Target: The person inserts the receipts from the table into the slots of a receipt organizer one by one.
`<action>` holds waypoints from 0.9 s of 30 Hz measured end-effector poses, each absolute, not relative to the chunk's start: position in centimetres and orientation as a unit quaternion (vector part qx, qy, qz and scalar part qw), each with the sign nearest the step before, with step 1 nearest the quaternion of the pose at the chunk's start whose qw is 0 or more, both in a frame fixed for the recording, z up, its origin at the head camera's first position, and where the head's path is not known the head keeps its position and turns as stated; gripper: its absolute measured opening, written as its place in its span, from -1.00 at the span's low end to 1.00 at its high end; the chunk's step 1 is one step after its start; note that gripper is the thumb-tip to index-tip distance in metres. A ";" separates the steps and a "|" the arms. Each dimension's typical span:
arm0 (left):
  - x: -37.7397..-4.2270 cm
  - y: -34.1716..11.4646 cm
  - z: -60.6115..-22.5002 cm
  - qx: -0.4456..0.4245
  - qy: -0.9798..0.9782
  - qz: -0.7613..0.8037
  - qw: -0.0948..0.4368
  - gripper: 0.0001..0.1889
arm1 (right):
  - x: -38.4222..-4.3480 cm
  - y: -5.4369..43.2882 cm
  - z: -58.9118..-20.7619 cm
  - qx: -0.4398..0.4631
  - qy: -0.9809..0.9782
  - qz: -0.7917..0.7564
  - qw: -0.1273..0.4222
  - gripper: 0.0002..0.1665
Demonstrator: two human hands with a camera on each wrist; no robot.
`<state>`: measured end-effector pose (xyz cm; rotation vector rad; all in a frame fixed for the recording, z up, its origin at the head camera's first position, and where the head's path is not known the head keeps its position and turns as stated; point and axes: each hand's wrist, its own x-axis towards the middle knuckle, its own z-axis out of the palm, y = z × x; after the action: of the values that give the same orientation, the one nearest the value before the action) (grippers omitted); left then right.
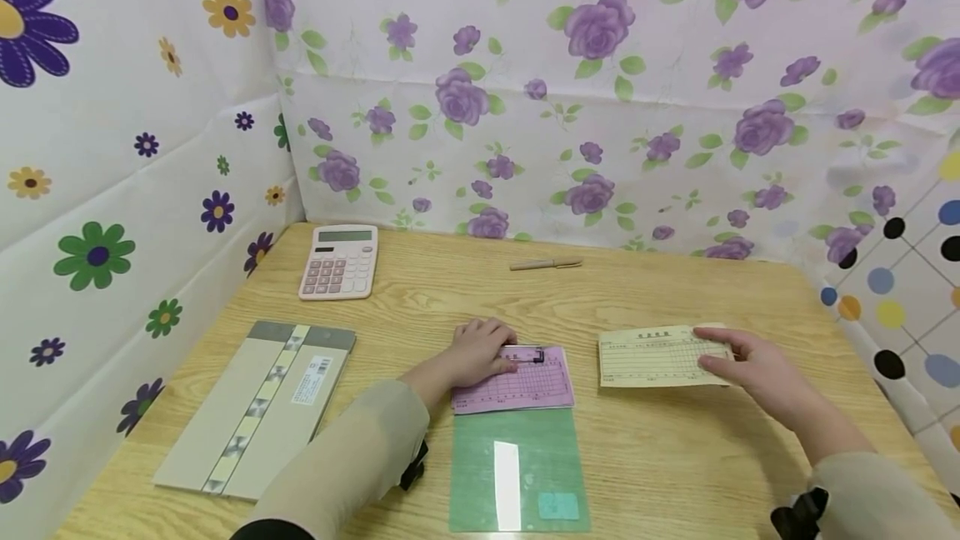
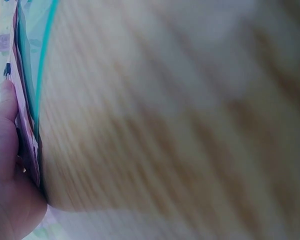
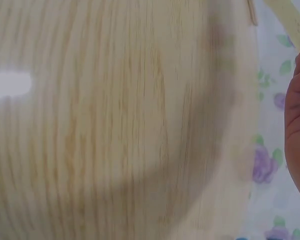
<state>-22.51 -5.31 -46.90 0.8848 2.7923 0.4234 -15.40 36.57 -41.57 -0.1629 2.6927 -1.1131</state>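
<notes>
My left hand [image 1: 480,352] lies over the top left of a green see-through clipboard [image 1: 513,473], its fingers bent over the metal clip and its thumb over a pink printed form [image 1: 525,390]. One black-tipped end of the clip [image 1: 540,354] shows beside the thumb. In the left wrist view the thumb [image 2: 7,100] lies along the pink paper's face; the other fingertips are hidden. My right hand [image 1: 757,369] pinches a pale yellow printed form [image 1: 652,361] by its right end, to the right of the clipboard. Only a corner of this yellow form [image 3: 292,20] shows in the right wrist view.
A grey-beige folder [image 1: 247,415] with a patterned strip lies on the left of the wooden table [image 1: 660,457]. Behind it stands a pink and white calculator [image 1: 340,263]. A slim pen [image 1: 546,264] lies near the back edge, before a flower-printed cloth [image 1: 525,140].
</notes>
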 end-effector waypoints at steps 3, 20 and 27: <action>-22.5 -5.3 -46.9 0.298 0.940 0.142 0.092 -0.53 | -15.5 35.7 -41.6 -0.068 0.909 -0.395 0.113 -0.28; -22.5 -5.4 -46.8 0.300 0.938 0.146 0.092 -0.57 | -16.1 28.9 -43.3 -0.120 0.870 -0.451 0.163 -0.43; -22.5 -5.3 -46.8 0.299 0.939 0.144 0.093 -0.56 | -16.5 26.6 -43.9 -0.133 0.874 -0.439 0.161 -0.45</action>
<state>-22.49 -5.32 -46.77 0.8869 2.7862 0.4285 -16.53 26.64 -43.87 -0.3806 2.4958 -1.2533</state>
